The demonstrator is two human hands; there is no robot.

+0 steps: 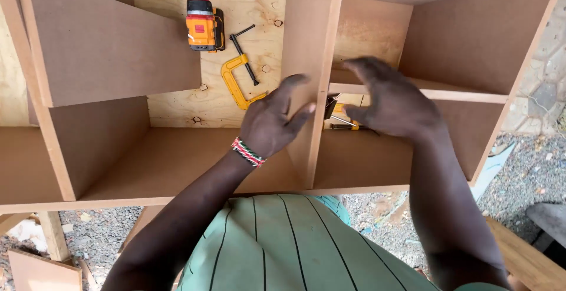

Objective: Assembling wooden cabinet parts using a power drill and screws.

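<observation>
Nearest the camera we note a green striped shirt (295, 244), and from it both bare arms reach up and forward into a brown board cabinet (112, 61) that lies on its back.

We find the left hand (272, 121), with a beaded wristband (247, 152) at the wrist, held just to the left of the upright divider panel (309, 61). Its fingers are spread apart and its grip is unclosed; the fingertips (306, 109) sit at the panel's face, though we cannot tell whether they actually touch it.

We find the right hand (390, 103) on the other side of the same panel, fingers curved and apart, holding nothing. It hovers above a short shelf board (460, 93) that runs rightward from the divider. The divider panel therefore stands between the two hands, upright, at the middle of the cabinet.

In the compartment left of the divider, on the pale plywood back (171, 8), we record an orange-and-black cordless drill (201, 17) and, just beside it, a yellow clamp (239, 79) with a black screw handle. Behind the right hand a second yellow-and-black tool (339, 117) is partly hidden; we cannot tell its kind.

Below the cabinet's front edge we observe gravel ground (530, 173) and wooden offcuts (41, 267) at lower left.
</observation>
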